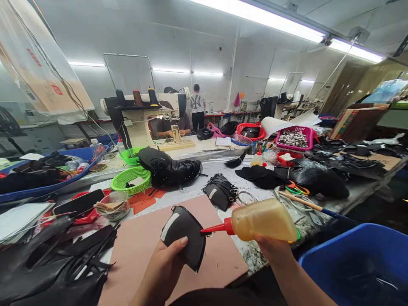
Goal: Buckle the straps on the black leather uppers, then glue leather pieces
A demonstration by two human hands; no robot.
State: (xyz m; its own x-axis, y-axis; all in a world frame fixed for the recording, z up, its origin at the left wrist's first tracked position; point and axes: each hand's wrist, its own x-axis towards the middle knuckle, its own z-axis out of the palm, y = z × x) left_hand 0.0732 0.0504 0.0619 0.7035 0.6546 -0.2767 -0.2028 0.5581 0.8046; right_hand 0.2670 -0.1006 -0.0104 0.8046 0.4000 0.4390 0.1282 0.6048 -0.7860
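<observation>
My left hand point(167, 265) grips a black curved leather piece point(188, 242), thumb on its face; a white strip runs along its upper left edge. In my right hand point(270, 248) lies a squeeze glue bottle point(264, 219) of amber liquid, tilted so its red nozzle points left. The nozzle's tip meets the right edge of the leather piece, where a small metal ring shows; whether they touch I cannot tell. Beneath both is a pinkish board point(134, 255). Just beyond it sits a stack of similar black pieces point(219, 191) with metal rings.
Black leather parts point(63, 259) are heaped at left. A green basket point(131, 180) and a glass jar point(113, 206) stand behind the board. A blue bin point(353, 259) is at lower right. Across the table, a person point(174, 127) sits behind a sewing machine point(143, 114).
</observation>
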